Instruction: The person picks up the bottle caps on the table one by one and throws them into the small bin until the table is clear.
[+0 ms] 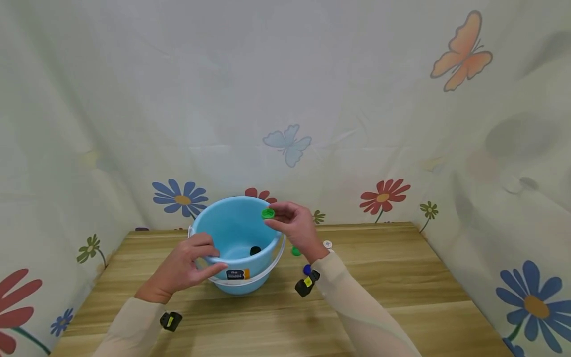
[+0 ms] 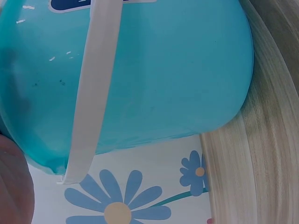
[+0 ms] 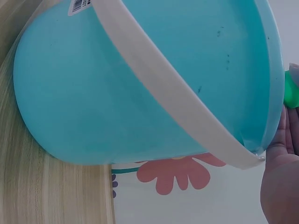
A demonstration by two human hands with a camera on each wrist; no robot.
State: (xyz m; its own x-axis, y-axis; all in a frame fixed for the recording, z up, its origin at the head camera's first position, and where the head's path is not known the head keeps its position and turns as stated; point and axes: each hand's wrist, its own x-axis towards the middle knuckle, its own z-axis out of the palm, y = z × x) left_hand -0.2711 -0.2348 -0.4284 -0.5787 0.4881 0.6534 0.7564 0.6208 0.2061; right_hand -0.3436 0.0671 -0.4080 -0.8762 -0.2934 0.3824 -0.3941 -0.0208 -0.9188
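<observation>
A light blue bucket (image 1: 241, 250) with a white handle (image 3: 159, 88) stands upright on the wooden table. Over its right rim my right hand (image 1: 296, 225) pinches a green bottle cap (image 1: 268, 213) between thumb and fingertips; the right wrist view catches only part of that cap (image 3: 291, 89). My left hand (image 1: 187, 263) grips the bucket's near left rim, thumb outside and fingers over the edge. Inside the bucket lies a black cap (image 1: 255, 251); the rest of its floor is partly hidden by the front wall.
Right of the bucket, on the wooden table (image 1: 379, 287), lie another green cap (image 1: 296, 251), a blue cap (image 1: 307, 269) and a white cap (image 1: 327, 244), close to my right forearm. A flower-printed curtain (image 1: 339, 163) hangs behind the table and along both sides.
</observation>
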